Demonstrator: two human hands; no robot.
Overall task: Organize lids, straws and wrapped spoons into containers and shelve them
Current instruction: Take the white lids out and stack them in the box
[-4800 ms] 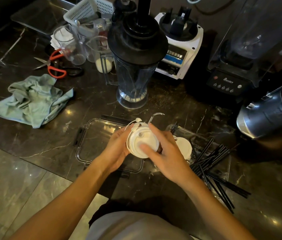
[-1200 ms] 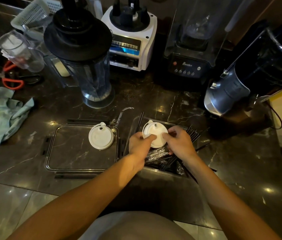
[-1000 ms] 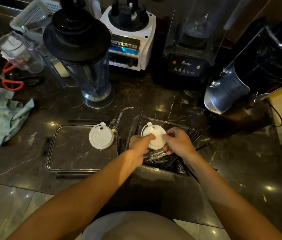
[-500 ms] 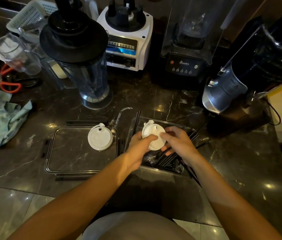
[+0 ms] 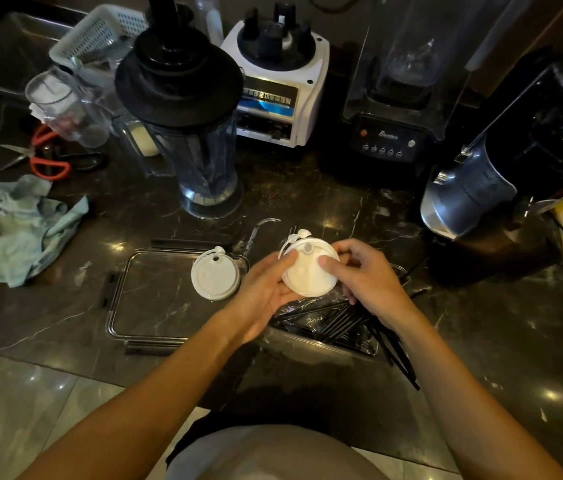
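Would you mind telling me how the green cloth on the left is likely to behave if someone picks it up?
The green cloth lies crumpled in soft folds, so it would likely droop limply from any grip. It looks thin, so probably light. It seems neither fragile nor apt to roll.

We note the countertop [image 5: 307, 199]: dark veined stone, polished, throwing back lamp glare. The lids [image 5: 307, 275] we hold look like matt white plastic, smooth; a second lid [image 5: 215, 277] matches. The container [image 5: 141, 296] beneath it is clear, glossy plastic with dark clips. Straws [image 5: 339, 323] are black plastic, some in crinkled shiny film. The cloth [image 5: 13, 226] is soft, matt, pale green and rumpled. We see a blender jar [image 5: 204, 168] of clear plastic under a matt black cap, scissors [image 5: 44, 161] with metal blades and glossy red handles, and a white plastic basket [image 5: 100, 32].
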